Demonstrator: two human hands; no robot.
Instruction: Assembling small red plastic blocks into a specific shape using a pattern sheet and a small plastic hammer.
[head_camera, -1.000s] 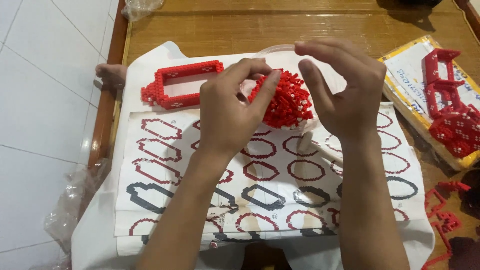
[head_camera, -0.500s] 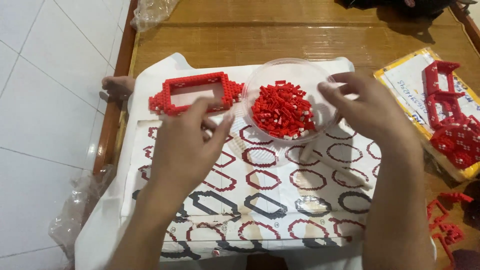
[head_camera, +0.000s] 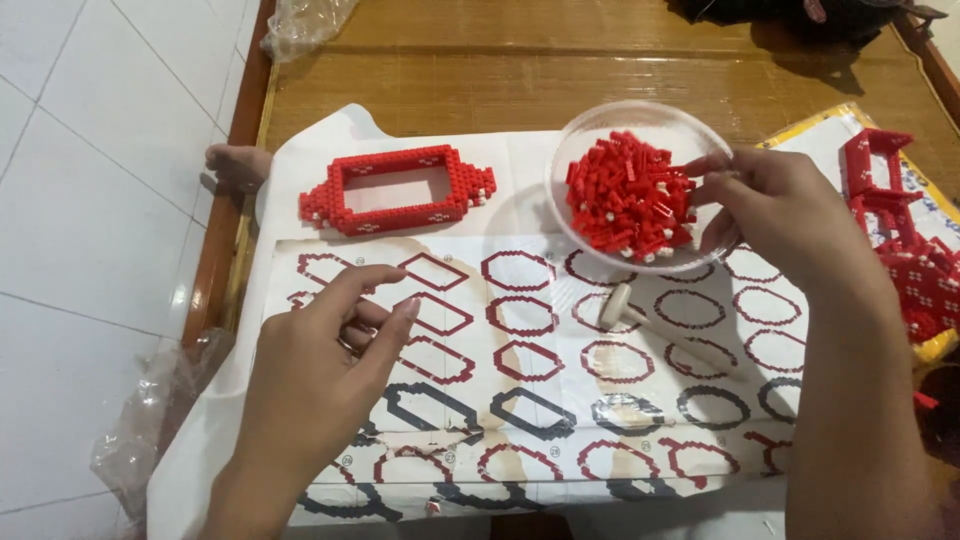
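Head view: right hand (head_camera: 775, 215) in brick bowl (head_camera: 580, 150)

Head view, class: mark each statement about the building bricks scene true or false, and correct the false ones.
1. The clear bowl holds red bricks. True.
2. The right hand reaches into the bowl. True.
3. The left hand grips the red brick frame. False: it hovers over the instruction sheet, apart from the frame.
4. The frame is a closed ring with an empty middle. True.
5. The sheet lies on a tiled floor. False: it lies on a wooden table.
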